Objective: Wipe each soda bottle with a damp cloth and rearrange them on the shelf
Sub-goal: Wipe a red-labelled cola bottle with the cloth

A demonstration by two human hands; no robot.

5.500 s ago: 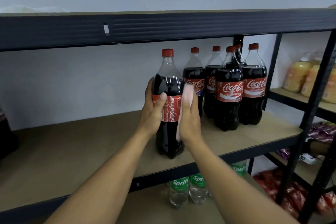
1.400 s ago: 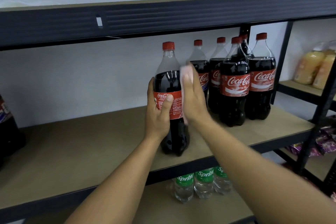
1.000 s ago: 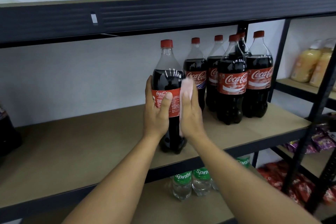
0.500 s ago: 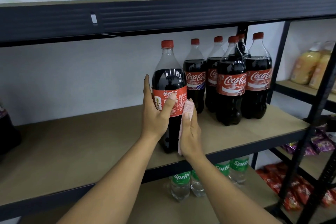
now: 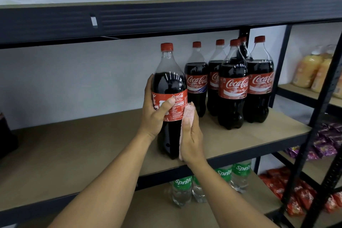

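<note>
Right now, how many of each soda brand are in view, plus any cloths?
Coca-Cola bottles: 6, counting the held bottle in the left hand
Sprite bottles: 4, on the lower shelf, one mostly hidden
Pink cloth: 1, under the right hand thumb
Total: 11
The dark shape at the left edge is too cropped to count.

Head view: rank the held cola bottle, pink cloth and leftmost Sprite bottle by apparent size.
1. Held cola bottle, largest.
2-3. Leftmost Sprite bottle and pink cloth: unsure, both partly hidden, the cloth by the right hand.
</note>
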